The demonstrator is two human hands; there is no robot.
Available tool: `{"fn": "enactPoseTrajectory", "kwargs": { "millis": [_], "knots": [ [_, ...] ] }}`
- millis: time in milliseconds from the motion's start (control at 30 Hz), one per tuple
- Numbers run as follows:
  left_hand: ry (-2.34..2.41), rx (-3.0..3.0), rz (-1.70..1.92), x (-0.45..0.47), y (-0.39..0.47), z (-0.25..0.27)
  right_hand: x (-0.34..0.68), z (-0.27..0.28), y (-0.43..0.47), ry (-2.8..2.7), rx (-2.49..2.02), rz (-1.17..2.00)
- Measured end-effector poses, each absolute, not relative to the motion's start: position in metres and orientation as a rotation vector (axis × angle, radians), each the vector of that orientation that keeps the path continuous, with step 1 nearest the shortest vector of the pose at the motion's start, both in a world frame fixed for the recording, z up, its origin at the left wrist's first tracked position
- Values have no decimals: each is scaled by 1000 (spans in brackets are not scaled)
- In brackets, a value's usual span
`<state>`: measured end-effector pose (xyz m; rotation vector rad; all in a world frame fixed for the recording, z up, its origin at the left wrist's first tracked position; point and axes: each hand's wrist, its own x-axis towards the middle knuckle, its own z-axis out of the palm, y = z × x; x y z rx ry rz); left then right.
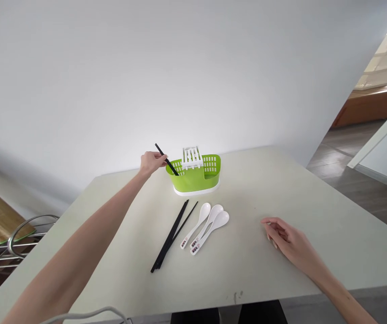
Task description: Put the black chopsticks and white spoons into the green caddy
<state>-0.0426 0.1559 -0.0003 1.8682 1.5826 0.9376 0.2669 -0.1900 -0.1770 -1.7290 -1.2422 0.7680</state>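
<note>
My left hand (pixel 153 162) pinches a black chopstick (pixel 167 160) near its upper part. The chopstick leans, its lower end inside the left compartment of a green utensil holder (pixel 193 181) with a white slatted top piece and white base. Whether a second chopstick is in the pinch I cannot tell. My right hand (pixel 283 236) rests on the table at the right, fingers loosely curled, with nothing visible in it. Between the hands and nearer to me lie several black chopsticks (pixel 171 238) in a loose bundle. Beside them are three white spoons (pixel 210 227) with printed handle ends.
The pale table (pixel 247 189) stands against a white wall (pixel 193 76). At the left a metal wire rack (pixel 19 238) holds a wooden board (pixel 0 211). A grey cable (pixel 92 311) crosses the near left edge. Further right lies a floor (pixel 345 144) beyond the wall's end.
</note>
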Motion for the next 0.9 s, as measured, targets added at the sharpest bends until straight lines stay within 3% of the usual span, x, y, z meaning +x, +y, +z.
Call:
{"fn": "enactPoseTrajectory", "kwargs": {
  "millis": [300, 567, 900],
  "knots": [
    [1736, 1980, 1057, -56, 135, -40, 266, -176, -191, -1235, -1760, 750],
    [1442, 2321, 164, -98, 39, -85, 270, -184, -193, -1258, -1798, 710],
    [1419, 2424, -104, -96, 5, -93, 265, -177, -194, -1263, -1825, 660]
  ]
}}
